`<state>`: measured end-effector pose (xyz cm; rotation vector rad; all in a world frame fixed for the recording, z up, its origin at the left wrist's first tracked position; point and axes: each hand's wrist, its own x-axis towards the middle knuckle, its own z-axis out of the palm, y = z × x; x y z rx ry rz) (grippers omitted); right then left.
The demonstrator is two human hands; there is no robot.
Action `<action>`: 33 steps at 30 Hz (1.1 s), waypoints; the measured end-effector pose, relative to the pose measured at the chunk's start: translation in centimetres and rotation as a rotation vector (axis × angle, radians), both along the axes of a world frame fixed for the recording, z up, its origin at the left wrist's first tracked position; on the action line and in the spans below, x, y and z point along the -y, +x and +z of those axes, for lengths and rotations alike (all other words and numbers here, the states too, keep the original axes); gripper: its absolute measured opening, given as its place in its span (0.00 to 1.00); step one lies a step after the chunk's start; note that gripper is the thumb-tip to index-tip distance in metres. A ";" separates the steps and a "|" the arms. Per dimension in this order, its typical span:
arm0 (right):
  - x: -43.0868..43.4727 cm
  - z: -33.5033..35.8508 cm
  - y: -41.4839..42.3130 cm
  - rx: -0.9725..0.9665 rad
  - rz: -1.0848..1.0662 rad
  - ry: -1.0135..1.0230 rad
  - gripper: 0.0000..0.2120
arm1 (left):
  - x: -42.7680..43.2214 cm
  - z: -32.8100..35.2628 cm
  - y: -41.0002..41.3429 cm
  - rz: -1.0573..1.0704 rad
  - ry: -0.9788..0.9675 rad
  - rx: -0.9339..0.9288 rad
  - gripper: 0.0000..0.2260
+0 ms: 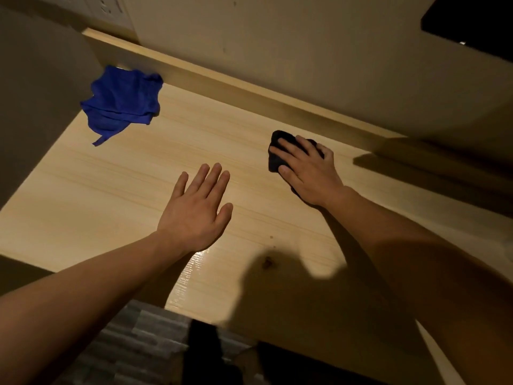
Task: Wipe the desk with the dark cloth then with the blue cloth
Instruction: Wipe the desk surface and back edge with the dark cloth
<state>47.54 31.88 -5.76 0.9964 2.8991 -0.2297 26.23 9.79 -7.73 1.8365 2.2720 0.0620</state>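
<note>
Surface: light wood surface point(116, 195), smooth and a bit shiny near the front edge, set against a pale wall.
Dark cloth: the dark cloth point(276, 159) sits on the right part, near the back ledge, bunched up small under a hand.
Right hand: the right hand point(306, 169) lies flat on top of it, fingers spread, pressing it down.
Left hand: the left hand point(195, 212) is open, fingers straight, holding nothing, near the middle; I cannot tell if it touches the wood.
Blue cloth: the blue cloth point(122, 102) lies crumpled at the back left corner, well apart from both hands.
How they handle: both cloths look soft, light and floppy. They will likely slide easily on the smooth wood.
Where to hold: press a flat palm on the middle of the bunch, or pinch a thick fold to lift it.
</note>
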 end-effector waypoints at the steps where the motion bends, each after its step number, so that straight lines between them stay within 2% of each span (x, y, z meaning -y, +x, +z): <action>1: 0.9 0.0 0.3 0.004 0.008 -0.001 0.24 | 0.0 0.1 0.0 -0.001 -0.001 0.004 0.32; 11: 13.7 -0.4 3.3 0.002 0.019 0.015 0.23 | 0.1 0.6 0.0 -0.020 0.013 0.038 0.33; 22: 27.7 0.3 5.8 -0.044 -0.029 -0.127 0.23 | 0.9 1.2 -0.4 -0.092 0.034 0.103 0.33; 28: 32.0 1.1 6.6 -0.109 -0.062 -0.257 0.23 | 2.3 2.0 1.1 -0.210 0.141 0.174 0.28; 33: 32.6 2.4 7.3 -0.207 -0.114 -0.490 0.20 | 1.4 3.0 4.6 -0.224 0.136 0.246 0.28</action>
